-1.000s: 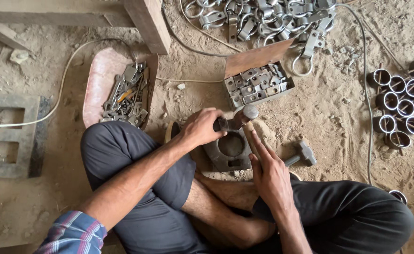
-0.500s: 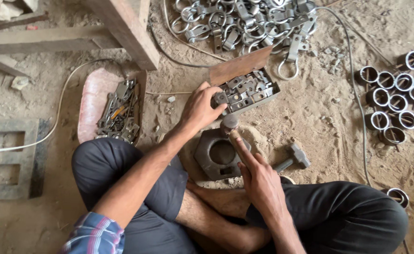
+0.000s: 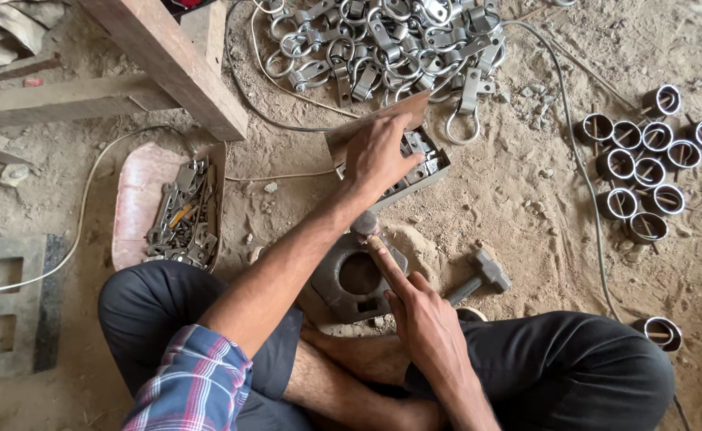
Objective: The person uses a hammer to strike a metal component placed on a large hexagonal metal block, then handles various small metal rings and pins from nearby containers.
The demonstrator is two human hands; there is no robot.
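Head view: your left hand (image 3: 379, 156) reaches into the small cardboard box (image 3: 427, 175) of metal pieces on the sandy ground, fingers spread loosely over them; you cannot tell whether it grips one. Your right hand (image 3: 423, 315) rests its extended index finger on the grey metal block (image 3: 351, 279) with a round hole, between your knees, closed on nothing. A hammer (image 3: 478, 275) lies just beside it.
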